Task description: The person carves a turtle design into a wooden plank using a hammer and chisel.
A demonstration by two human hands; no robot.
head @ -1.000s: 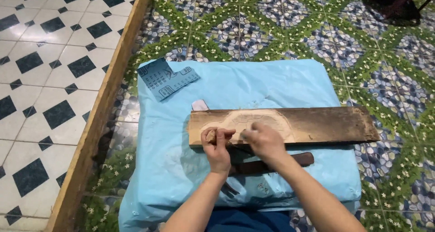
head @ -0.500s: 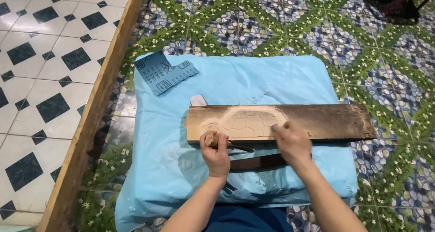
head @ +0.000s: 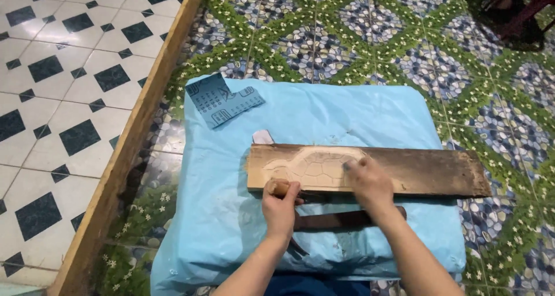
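Right now my left hand (head: 281, 202) is closed around a wooden-handled carving tool (head: 277, 187) at the lower edge of the carved plank (head: 370, 170), whose long axis runs left-right mid-frame, while my right hand (head: 370, 183) presses flat on it.

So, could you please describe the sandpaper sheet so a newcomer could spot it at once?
Start at the light blue cushion on the patterned floor, where a carved wooden plank lies. At the cushion's far left corner sits the sandpaper sheet: flat, darker grey-blue, printed on its back, ragged along one edge, and touched by neither hand.
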